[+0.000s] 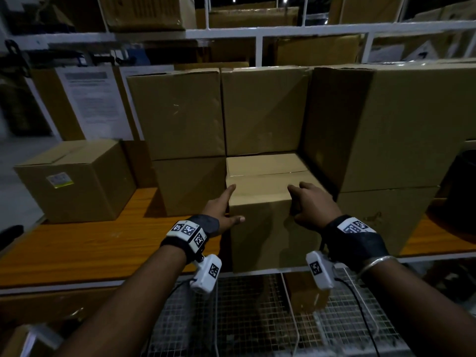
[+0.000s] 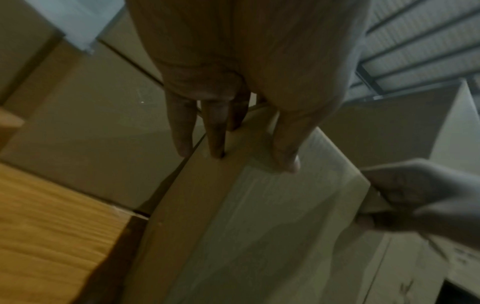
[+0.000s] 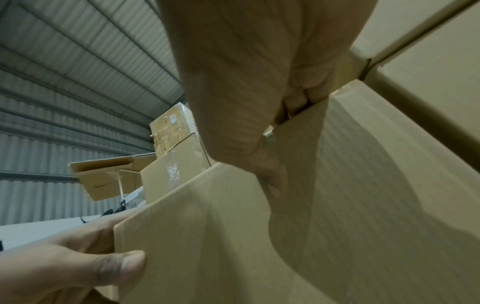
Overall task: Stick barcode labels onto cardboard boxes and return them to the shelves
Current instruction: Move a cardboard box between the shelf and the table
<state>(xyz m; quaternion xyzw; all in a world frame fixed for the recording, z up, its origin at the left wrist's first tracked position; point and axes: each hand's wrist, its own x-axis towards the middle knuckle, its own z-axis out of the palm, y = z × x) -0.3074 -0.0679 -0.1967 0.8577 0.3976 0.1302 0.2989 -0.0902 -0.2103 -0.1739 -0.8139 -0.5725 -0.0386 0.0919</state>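
Observation:
A plain cardboard box stands at the front edge of the orange shelf board, wedged between neighbouring boxes. My left hand lies along its left side with straight fingers and the thumb on the front face. My right hand grips the right front edge, with its fingers curled into the gap beside the big box on the right and the thumb on the front. No label shows on the top or front of the box I hold.
Stacked cardboard boxes close in behind and to the left. A separate box with a small label sits far left on the shelf. Wire mesh lies below the shelf edge. A dark round object is at the right.

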